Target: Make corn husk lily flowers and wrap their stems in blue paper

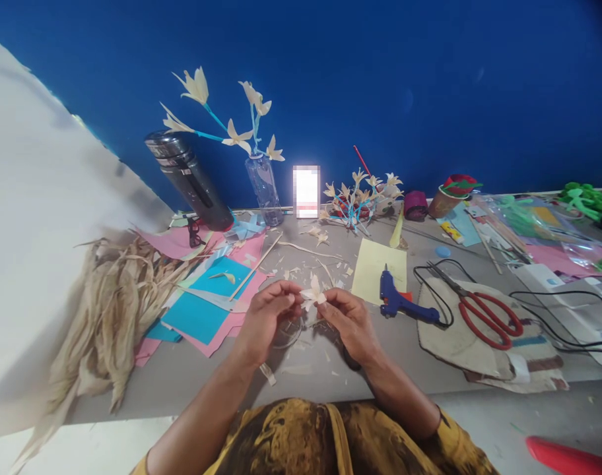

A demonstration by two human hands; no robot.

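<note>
Both my hands meet over the grey table [182, 369] and pinch a small cream husk flower [313, 292] between their fingertips. My left hand [266, 316] grips its left side and my right hand [348, 320] its right side, so the petals stick up between them. Husk scraps [301, 267] lie scattered just beyond the flower. A clear tape ring [287, 333] lies under my left hand.
A pile of dried husks [107, 310] lies at left beside blue and pink paper sheets [206, 303]. A blue glue gun [400, 300] and red scissors [486, 316] lie at right. At the back stand a dark flask [189, 178], a bottle of husk flowers [261, 178] and a flower cluster [358, 194].
</note>
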